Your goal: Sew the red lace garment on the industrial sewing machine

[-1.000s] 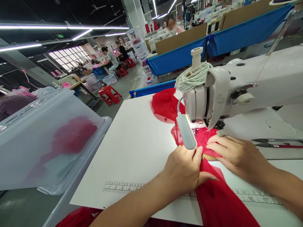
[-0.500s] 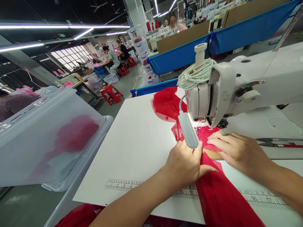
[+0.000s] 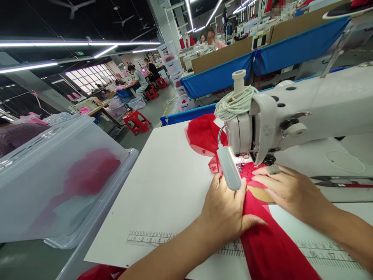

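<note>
A white sewing machine [image 3: 291, 116] stands on the white table [image 3: 169, 186]. Red fabric [image 3: 271, 249] runs from the table's near edge under the machine's needle and bunches behind it as a red pile [image 3: 204, 134]. My left hand [image 3: 225, 212] lies flat on the fabric left of the needle, fingers stretched forward beside the grey lamp head [image 3: 229, 167]. My right hand [image 3: 287, 190] presses flat on the red lace piece right of the needle, fingers extended, with a thimble-like band on one fingertip.
A translucent plastic bin [image 3: 55, 179] holding red cloth stands at the left of the table. Scissors [image 3: 340, 181] lie on the machine bed at the right. A printed ruler [image 3: 151, 237] runs along the table's near edge. Other people sit at distant benches beside red stools [image 3: 136, 120].
Both hands have slid the fabric a little forward toward the needle. The left hand's fingers now reach further past the lamp head.
</note>
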A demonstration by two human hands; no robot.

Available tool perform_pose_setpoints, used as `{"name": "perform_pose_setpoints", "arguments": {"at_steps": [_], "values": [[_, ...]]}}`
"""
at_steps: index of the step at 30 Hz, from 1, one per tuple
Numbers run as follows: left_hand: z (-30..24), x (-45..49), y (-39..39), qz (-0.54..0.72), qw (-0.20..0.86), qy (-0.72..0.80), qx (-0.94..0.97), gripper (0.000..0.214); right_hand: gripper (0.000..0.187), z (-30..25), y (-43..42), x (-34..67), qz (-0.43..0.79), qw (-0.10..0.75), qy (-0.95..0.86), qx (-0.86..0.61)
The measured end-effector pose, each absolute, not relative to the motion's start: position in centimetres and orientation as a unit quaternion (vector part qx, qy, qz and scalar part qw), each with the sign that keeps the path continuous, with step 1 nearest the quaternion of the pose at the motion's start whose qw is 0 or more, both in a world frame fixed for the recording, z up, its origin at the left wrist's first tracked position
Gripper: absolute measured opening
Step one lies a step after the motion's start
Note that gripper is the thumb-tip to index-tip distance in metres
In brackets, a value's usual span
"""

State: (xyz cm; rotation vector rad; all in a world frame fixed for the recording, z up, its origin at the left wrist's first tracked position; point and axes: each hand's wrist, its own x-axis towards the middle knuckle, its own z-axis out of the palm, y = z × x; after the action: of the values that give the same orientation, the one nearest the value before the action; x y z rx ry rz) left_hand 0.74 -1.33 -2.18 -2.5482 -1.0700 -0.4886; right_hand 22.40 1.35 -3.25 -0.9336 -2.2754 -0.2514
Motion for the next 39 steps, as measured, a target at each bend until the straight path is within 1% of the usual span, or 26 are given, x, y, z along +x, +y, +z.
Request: {"name": "perform_pose_setpoints", "arguments": {"at_steps": [6, 12, 18, 24, 30, 33, 37, 39], "values": [[-2.2, 1.0, -1.8, -0.203, 0.166, -0.36, -0.896, 0.095, 0.037, -3.2, 1.4, 22.4, -0.091, 0.332, -0.869, -0.356], [-2.1, 1.0, -1.8, -0.18, 0.174, -0.349, -0.903, 0.094, 0.036, -3.2, 1.4, 22.4, -0.089, 0.316, -0.875, -0.356], [-2.1, 0.9, -1.7, -0.142, 0.152, -0.358, -0.91, 0.094, 0.033, -3.2, 1.5, 22.6, -0.091, 0.308, -0.874, -0.364], [-2.4, 1.0, -1.5, -0.157, 0.169, -0.361, -0.903, 0.093, 0.031, -3.0, 1.8, 23.0, -0.1, 0.279, -0.886, -0.356], [-2.4, 0.9, -1.1, -0.16, 0.193, -0.36, -0.899, 0.09, 0.034, -3.6, 2.0, 23.0, -0.106, 0.282, -0.879, -0.368], [-2.4, 0.8, -0.9, -0.158, 0.171, -0.372, -0.899, 0.091, 0.036, -3.5, 1.9, 22.9, -0.11, 0.282, -0.875, -0.378], [-2.6, 0.8, -1.1, -0.191, 0.143, -0.368, -0.899, 0.091, 0.037, -2.7, 1.5, 22.6, -0.145, 0.3, -0.861, -0.385], [-2.7, 0.9, -1.3, -0.186, 0.14, -0.363, -0.902, 0.089, 0.037, -2.5, 1.2, 22.4, -0.138, 0.311, -0.864, -0.371]]}}
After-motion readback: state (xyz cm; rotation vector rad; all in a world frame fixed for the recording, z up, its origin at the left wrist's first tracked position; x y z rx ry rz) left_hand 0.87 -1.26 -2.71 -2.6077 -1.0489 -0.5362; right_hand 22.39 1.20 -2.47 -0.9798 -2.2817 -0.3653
